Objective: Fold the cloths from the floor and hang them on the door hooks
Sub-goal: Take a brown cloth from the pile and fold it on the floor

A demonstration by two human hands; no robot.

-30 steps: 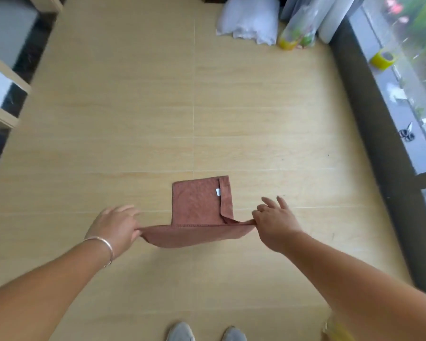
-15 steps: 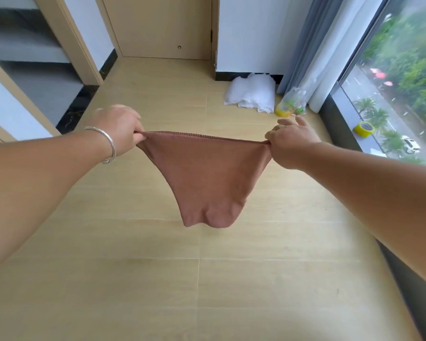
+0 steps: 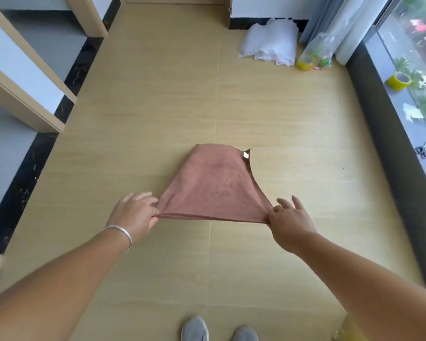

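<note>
One brown cloth is seen, plain reddish-brown, soft and matte, doubled over into two layers. Its near edge, finished with a stitched hem, is pulled taut in a nearly level line between the left hand and the right hand, each corner being pinched. From that edge the fabric is spread away over the wooden floor, narrowing to a rounded far end, so a rough trapezoid is formed. A small white label is shown at the far right corner, where a dark tip of fabric is turned up. Contact between far end and floor cannot be judged.
</note>
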